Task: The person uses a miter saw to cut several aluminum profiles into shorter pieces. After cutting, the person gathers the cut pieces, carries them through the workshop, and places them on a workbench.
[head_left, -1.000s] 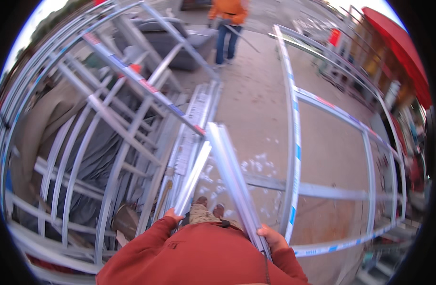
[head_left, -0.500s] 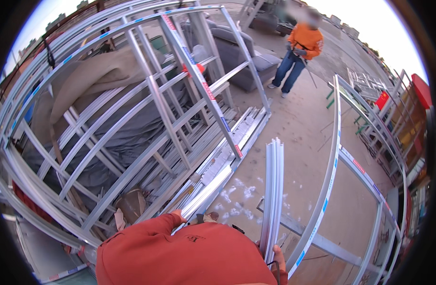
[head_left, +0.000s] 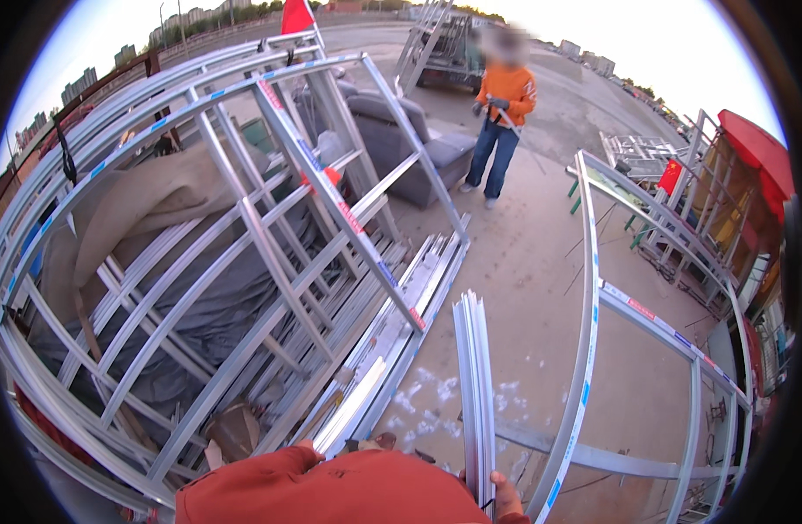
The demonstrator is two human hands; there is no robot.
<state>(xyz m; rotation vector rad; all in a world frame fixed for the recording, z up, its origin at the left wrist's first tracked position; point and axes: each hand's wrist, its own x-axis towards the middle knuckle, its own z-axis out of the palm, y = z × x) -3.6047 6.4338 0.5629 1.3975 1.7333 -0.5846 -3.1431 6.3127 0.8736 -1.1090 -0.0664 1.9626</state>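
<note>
In my right hand [head_left: 504,496] is a bundle of long silver metal profiles [head_left: 476,384], standing upright in front of me with the fingers round its lower part. My left hand [head_left: 307,444] shows only a bit of finger past the red sleeve, beside the near end of a bright metal profile [head_left: 353,409]. The sleeve hides the rest of it, so its grip is unclear. That profile lies along the right edge of a stack of long metal profiles [head_left: 331,375].
A large silver metal frame [head_left: 283,271] leans at the left over grey sheeting. Another frame [head_left: 586,349] stands close at my right. Ahead, a person in an orange top [head_left: 506,92] holds a thin strip near a grey sofa [head_left: 388,140]. White marks [head_left: 427,393] spot the ground.
My view has tipped up and turned right, so the scene sits lower and further left. The person ahead has raised the strip. My right hand keeps hold of the profiles.
</note>
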